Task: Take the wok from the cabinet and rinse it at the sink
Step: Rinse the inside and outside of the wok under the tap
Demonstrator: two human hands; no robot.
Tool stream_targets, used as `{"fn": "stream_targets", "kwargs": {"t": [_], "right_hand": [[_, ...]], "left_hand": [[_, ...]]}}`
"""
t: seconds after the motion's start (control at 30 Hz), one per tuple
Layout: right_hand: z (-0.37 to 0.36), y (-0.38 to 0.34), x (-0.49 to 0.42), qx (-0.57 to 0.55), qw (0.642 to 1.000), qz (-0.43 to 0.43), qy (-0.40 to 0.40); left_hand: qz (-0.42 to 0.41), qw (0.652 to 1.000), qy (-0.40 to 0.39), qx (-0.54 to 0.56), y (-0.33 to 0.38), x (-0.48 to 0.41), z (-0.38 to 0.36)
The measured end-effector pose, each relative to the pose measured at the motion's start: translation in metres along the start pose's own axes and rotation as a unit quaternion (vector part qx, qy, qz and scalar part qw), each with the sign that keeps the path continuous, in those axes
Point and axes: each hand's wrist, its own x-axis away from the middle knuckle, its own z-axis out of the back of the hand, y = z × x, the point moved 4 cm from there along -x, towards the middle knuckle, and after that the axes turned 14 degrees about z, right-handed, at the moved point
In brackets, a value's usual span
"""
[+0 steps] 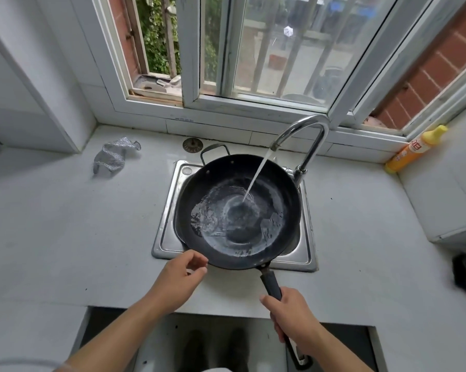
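— What does the right grip (293,315) have?
— It is closed round the long dark handle (272,284) of the round black metal wok (237,210). The handle's end sticks out behind it, toward the person.
— And the other?
— The left grip (178,277) holds nothing. Its fingers are loosely curled and the thumb is apart from them, with the tips just at the wok's near rim. Whether they touch it, I cannot tell.
— Where is the wok?
— Straight ahead of the right grip, over the square steel sink (167,232) and covering most of it. Its small loop handle is on the far side.
— Water?
— A thin stream of water (258,173) falls from the curved chrome tap (304,130) beyond the right grip. It hits the wok's middle and pools there.
— Farther out?
— A crumpled silver mesh cloth (113,157) lies on the white worktop (65,224), far ahead and left of the left grip. A round metal strainer (192,145) lies just behind the sink. An orange bottle with a yellow cap (414,150) is far off to the right, by the wall.
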Motion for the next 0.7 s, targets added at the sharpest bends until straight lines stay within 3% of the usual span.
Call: {"fn": "stream_targets", "kwargs": {"t": [0.2,0.47,0.7], "right_hand": [[-0.007,-0.005,-0.002,-0.080,0.997,-0.003,-0.018],[-0.001,-0.003,-0.002,-0.033,0.999,-0.002,-0.021],[-0.002,-0.006,-0.005,-0.085,0.995,0.025,-0.041]], "left_hand": [[-0.001,1.000,0.005,0.001,0.010,-0.003,-0.001],[0.009,1.000,0.017,0.010,0.009,-0.003,0.003],[0.009,0.999,0.040,0.015,0.011,-0.001,0.013]]}}
